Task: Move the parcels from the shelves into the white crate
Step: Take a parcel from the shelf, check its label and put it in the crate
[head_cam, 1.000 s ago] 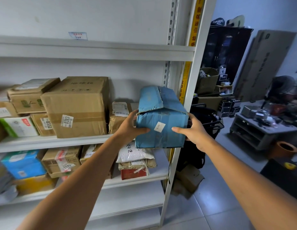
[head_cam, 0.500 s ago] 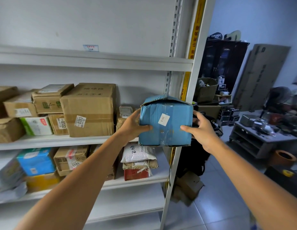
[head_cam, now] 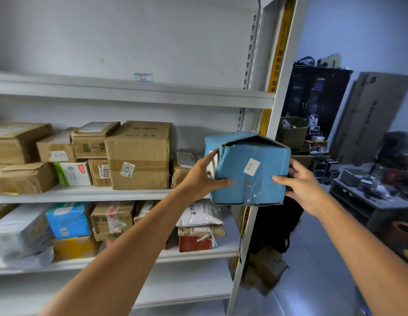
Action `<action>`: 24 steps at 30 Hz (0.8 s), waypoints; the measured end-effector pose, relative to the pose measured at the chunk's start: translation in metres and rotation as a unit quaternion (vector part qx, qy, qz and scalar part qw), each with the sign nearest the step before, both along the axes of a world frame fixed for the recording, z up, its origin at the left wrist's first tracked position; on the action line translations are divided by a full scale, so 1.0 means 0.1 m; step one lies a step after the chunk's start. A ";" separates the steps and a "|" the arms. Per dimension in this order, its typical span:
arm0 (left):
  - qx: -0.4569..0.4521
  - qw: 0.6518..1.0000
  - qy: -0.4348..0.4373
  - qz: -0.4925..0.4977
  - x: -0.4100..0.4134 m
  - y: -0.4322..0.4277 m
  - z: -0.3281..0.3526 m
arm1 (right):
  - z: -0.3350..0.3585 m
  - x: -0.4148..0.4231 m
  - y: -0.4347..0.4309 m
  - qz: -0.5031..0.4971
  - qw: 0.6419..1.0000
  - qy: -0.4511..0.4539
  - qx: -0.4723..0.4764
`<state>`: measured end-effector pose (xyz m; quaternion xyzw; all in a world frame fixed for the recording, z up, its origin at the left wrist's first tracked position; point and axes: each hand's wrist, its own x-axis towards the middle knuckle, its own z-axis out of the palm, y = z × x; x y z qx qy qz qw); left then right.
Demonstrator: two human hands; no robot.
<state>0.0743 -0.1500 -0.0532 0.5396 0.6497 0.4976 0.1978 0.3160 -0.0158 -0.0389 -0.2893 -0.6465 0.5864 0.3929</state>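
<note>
Both hands grasp the blue parcel (head_cam: pixel 248 169) in the air beside the shelf post (head_cam: pixel 267 133): the left hand (head_cam: pixel 199 176) on its left side, the right hand (head_cam: pixel 301 183) on its right (top flaps peaked, slightly agape).

left hand (head_cam: pixel 199 179): arm outstretched, pinching blue box (head_cam: pixel 248 176) side | right hand (head_cam: pixel 301 187): arm outstretched, gripping opposite side

Bright, even light; edges warped — blurred
</note>
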 end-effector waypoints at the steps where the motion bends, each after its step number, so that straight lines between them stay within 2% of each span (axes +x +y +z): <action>1: 0.000 1.000 0.003 0.001 0.01 0.00 0.01 | 0.00 0.01 0.01 0.004 1.000 0.006 -0.008; 4: 0.000 1.000 0.026 0.010 0.03 -0.02 0.03 | 0.00 0.03 0.04 0.012 0.999 0.023 -0.030; 14: 0.006 1.000 0.023 0.003 0.12 -0.03 0.06 | 0.01 0.12 0.12 0.025 0.998 0.030 -0.053; 24: 0.011 0.999 -0.040 0.003 0.06 0.07 0.08 | 0.01 0.03 -0.02 -0.009 1.000 0.026 0.011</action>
